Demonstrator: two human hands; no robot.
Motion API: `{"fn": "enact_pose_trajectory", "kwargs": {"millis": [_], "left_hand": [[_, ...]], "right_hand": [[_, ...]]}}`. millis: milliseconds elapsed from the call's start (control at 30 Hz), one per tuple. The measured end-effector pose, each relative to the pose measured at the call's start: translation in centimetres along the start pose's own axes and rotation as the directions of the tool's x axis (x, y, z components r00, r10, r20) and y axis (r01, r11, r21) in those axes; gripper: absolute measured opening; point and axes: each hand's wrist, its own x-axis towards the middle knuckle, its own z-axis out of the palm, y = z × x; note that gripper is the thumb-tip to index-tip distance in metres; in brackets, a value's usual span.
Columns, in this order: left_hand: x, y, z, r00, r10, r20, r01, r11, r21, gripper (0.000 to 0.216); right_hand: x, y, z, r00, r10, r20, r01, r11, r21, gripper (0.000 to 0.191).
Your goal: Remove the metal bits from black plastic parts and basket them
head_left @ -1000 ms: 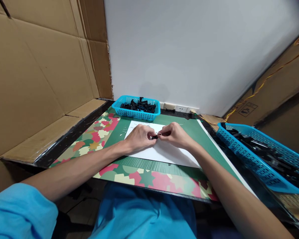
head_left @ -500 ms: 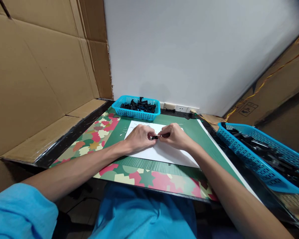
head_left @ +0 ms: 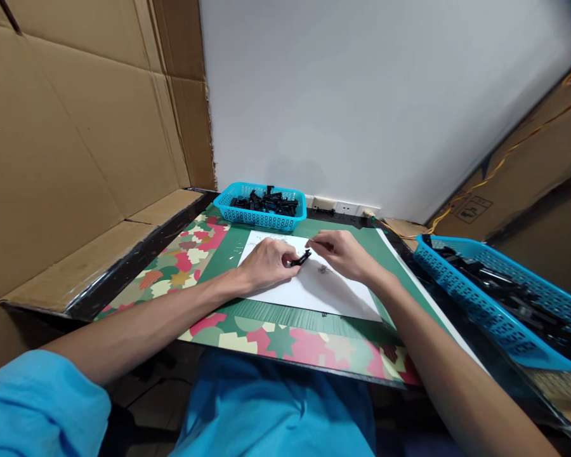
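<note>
Two bare forearms slant inward from the lower corners, the left forearm [head_left: 157, 320] lying at a flatter angle than the right forearm [head_left: 438, 349]. The left hand [head_left: 269, 261] sits low with its back upward, thumb and index finger closed in a pinch, the left wrist [head_left: 240, 279] nearly straight. The right hand [head_left: 335, 246] is slightly farther forward, fingers bent and pointing left, its fingertips near the left hand but apart from it. The right thumb is hard to make out.
</note>
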Motion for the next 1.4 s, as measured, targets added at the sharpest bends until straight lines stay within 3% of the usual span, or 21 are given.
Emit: {"fn": "enact_pose_trajectory", "kwargs": {"millis": [133, 267, 433, 500, 1033, 1400], "left_hand": [[0.0, -0.2, 0.2, 1.0, 0.01, -0.014, -0.01, 0.999, 0.033, 0.012], [-0.1, -0.3, 0.3, 1.0, 0.018, -0.021, -0.016, 0.998, 0.055, 0.013], [-0.1, -0.1, 0.3, 1.0, 0.018, -0.012, -0.018, 0.998, 0.062, 0.013], [0.0, -0.1, 0.3, 1.0, 0.024, -0.014, -0.023, 0.998, 0.065, 0.014], [-0.1, 0.1, 0.3, 0.998, 0.054, -0.019, -0.053, 0.996, 0.073, 0.014], [-0.3, 0.1, 0.7, 0.998, 0.043, -0.038, -0.037, 0.99, 0.138, 0.02]], "right_hand": [[0.2, 0.2, 0.0, 0.992, -0.05, -0.116, 0.055, 0.998, 0.037, 0.03], [0.5, -0.1, 0.7, 0.977, 0.042, -0.208, -0.017, 0.993, 0.118, 0.029], [0.9, -0.5, 2.3, 0.954, 0.22, -0.201, -0.097, 0.867, 0.489, 0.035], [1.0, -0.4, 2.9, 0.942, 0.271, -0.197, -0.12, 0.822, 0.557, 0.036], [1.0, -0.3, 3.7, 0.942, 0.287, -0.173, -0.159, 0.838, 0.522, 0.038], [0.8, -0.6, 3.7, 0.935, 0.271, -0.23, -0.171, 0.911, 0.376, 0.04]]}}
